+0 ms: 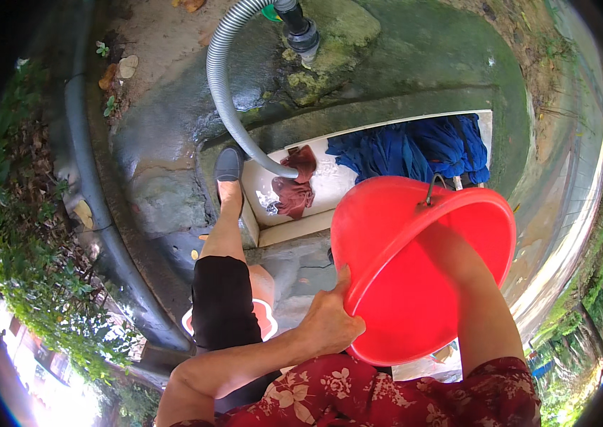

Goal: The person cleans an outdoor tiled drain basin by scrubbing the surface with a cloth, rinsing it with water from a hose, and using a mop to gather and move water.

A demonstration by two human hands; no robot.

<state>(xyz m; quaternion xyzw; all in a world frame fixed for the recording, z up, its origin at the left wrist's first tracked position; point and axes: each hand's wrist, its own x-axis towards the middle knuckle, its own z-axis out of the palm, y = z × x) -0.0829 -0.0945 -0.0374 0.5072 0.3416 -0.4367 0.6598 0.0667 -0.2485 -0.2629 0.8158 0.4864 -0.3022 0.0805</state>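
Note:
A red plastic bucket (387, 213) is tilted in front of me, its mouth turned towards my body. The fingers of my left hand (336, 317) are closed over the bucket's left rim. My right forearm (485, 304) reaches into the bucket; the hand at its end is hidden behind the rim and wall, so its grip does not show. A metal handle (432, 189) is hooked at the bucket's upper edge. Beyond the bucket is a low, light-lined basin (328, 200). Dark blue cloth (403, 147) fills its right side, and wet reddish-brown cloth (293, 192) lies at the left.
A grey corrugated hose (219, 85) bends down into the basin from a black pipe fitting (301, 34). My shoed foot (228, 165) rests at the basin's left corner. A reddish tub with a white rim (267, 315) is partly hidden by my leg. A grey pipe (88, 155) runs along the left.

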